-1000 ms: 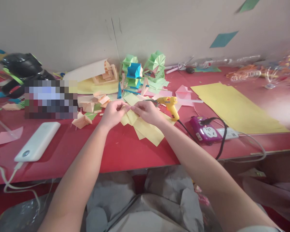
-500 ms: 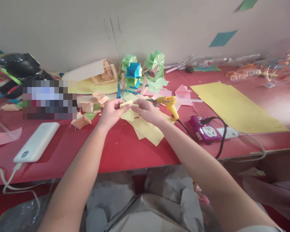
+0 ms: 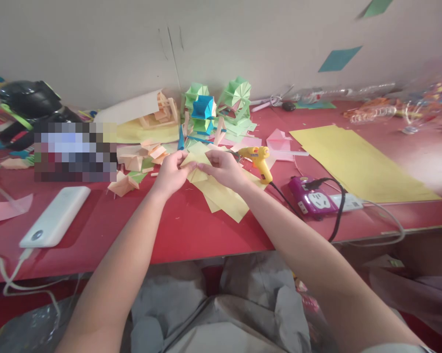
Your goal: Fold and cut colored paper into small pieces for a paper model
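Between my two hands is a creased sheet of yellow paper [image 3: 196, 156], its upper part standing up behind the thumbs. My left hand [image 3: 172, 172] pinches its left side and my right hand [image 3: 221, 169] its right side, with the thumb tips almost meeting in the middle. Loose yellow paper squares [image 3: 228, 197] lie below and to the right of the hands on the red table [image 3: 202, 235]. A yellow glue gun [image 3: 258, 159] rests just right of my right hand. Folded peach paper pieces [image 3: 130, 161] lie to the left of my left hand.
Green and blue folded paper models [image 3: 203, 109] stand behind the hands near the wall. On the right are a purple power strip [image 3: 312, 197] with cords and large yellow sheets [image 3: 360, 162]. A white power bank [image 3: 55, 216] with a cable lies on the left.
The yellow paper in my hands was folded over into a narrow shape; now more of its face is spread upward. Both hands stay in nearly the same place.
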A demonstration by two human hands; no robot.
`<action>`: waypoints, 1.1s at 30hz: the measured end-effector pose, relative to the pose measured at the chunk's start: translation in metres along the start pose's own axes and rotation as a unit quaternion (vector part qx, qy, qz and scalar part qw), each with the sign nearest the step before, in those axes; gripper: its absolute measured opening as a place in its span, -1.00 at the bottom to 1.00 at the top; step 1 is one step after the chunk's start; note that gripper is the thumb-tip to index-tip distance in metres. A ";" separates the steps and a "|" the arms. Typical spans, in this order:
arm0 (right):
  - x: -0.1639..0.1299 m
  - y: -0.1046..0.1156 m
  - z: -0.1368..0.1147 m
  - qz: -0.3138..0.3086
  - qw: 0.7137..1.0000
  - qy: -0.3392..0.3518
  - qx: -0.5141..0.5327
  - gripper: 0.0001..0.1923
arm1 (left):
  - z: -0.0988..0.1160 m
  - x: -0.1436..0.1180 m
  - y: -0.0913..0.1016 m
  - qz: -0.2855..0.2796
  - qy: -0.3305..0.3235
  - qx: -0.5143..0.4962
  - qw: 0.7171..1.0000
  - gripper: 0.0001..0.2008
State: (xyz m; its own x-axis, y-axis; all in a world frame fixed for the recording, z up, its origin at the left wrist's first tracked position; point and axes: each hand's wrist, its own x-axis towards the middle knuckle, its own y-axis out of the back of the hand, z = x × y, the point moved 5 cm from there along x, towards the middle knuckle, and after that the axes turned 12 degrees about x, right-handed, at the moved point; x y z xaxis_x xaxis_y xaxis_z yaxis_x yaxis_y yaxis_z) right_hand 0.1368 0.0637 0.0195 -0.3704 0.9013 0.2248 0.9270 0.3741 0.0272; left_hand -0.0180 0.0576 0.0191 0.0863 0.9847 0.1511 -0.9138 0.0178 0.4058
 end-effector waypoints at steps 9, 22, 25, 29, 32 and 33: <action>-0.004 0.001 -0.004 0.022 0.998 -0.058 0.009 -0.38 | 0.007 -0.003 0.004 0.023 -0.006 0.010 1.000 -0.63; -0.002 -0.002 -0.001 0.005 0.996 -0.024 -0.085 -0.57 | 0.010 -0.004 0.009 0.101 -0.046 0.111 0.988 -0.77; -0.001 -0.002 -0.003 0.012 0.999 0.007 -0.052 -0.53 | 0.012 -0.004 0.010 0.092 -0.047 0.093 0.990 -0.74; -0.002 0.002 -0.006 0.047 0.996 0.031 -0.066 -0.36 | 0.013 -0.005 0.007 0.055 -0.052 0.085 0.993 -0.73; -0.001 0.002 -0.006 0.052 0.997 0.028 -0.053 -0.33 | 0.014 -0.006 0.007 0.062 -0.054 0.097 0.992 -0.75; -0.001 0.001 -0.005 0.048 0.998 0.020 -0.037 -0.34 | 0.014 -0.006 0.007 0.067 -0.053 0.104 0.991 -0.75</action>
State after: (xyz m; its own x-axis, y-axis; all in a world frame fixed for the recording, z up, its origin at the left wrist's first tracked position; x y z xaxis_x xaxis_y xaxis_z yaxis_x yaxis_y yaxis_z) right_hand 0.1388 0.0623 0.0243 -0.2791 0.9222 0.2679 0.9603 0.2690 0.0744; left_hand -0.0194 0.0497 0.0335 0.0215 0.9517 0.3063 -0.8192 -0.1588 0.5511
